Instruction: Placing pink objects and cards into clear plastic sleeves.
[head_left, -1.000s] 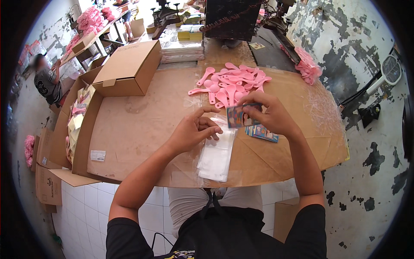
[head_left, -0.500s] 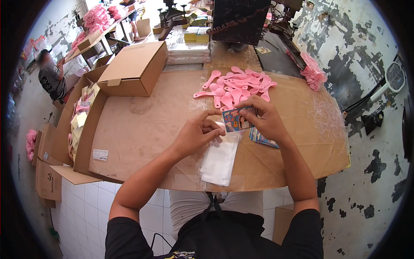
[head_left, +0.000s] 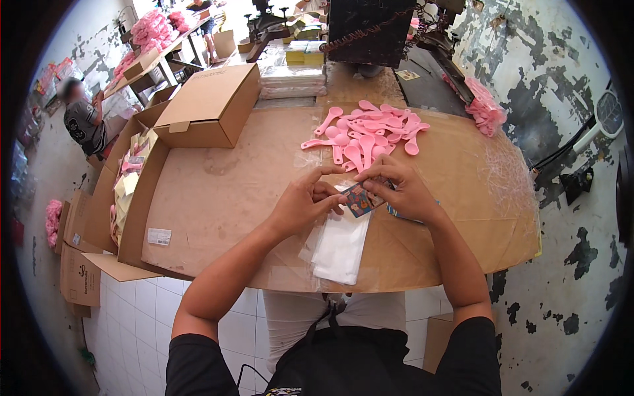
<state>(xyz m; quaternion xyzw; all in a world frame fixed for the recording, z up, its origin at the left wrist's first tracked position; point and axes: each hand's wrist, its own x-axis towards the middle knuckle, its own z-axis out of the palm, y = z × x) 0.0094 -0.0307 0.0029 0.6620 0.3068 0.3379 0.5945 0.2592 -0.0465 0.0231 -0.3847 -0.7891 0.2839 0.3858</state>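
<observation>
My right hand (head_left: 401, 190) pinches a small printed card (head_left: 361, 200), mostly dark blue with colourful pictures, holding it tilted over the upper end of a stack of clear plastic bags (head_left: 340, 251). My left hand (head_left: 302, 199) is at the same end, its thumb and curled fingers closed at the mouth of the top bag; its index finger stretches toward the card. The exact grip there is partly hidden. Further cards (head_left: 409, 214) lie partly covered under my right hand. Just beyond both hands spreads a heap of pink plastic spoons (head_left: 375, 129).
An open carton (head_left: 135, 191) of packed items stands along the table's left edge, beside a closed cardboard box (head_left: 210, 105). Packs of plastic bags (head_left: 292, 82) and a black machine panel (head_left: 365, 33) are at the back. A person (head_left: 82, 122) sits far left.
The card has come down slightly toward the bag and turned to a steeper tilt. My right hand moved down with it and now covers more of the other cards. My left hand stayed nearly still.
</observation>
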